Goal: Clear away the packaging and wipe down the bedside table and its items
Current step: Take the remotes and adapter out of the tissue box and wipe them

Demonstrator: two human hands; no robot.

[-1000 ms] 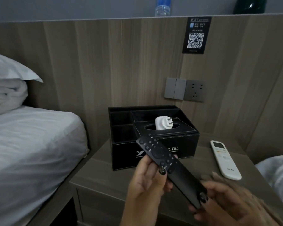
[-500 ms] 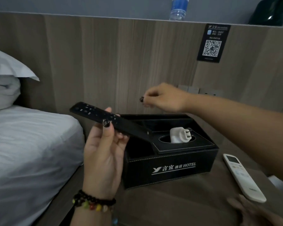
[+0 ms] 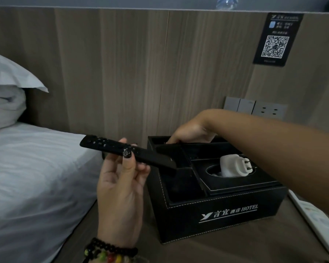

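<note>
Hands: left [image 3: 120, 188] holds black remote [image 3: 127, 151]; right [image 3: 191, 130] reaches into organizer's [image 3: 226, 215] back compartment.

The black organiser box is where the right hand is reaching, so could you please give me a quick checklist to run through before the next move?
1. Left hand has the black remote pinched securely: ok.
2. Remote's lower end is clear of the organiser box: not ok, it hangs over the front left compartment.
3. What the right hand grips in the back compartment: cannot tell, fingertips hidden.
4. White plug adapter sits steady in the tissue opening: ok.
5. White remote lies flat on the bedside table: ok.
</note>
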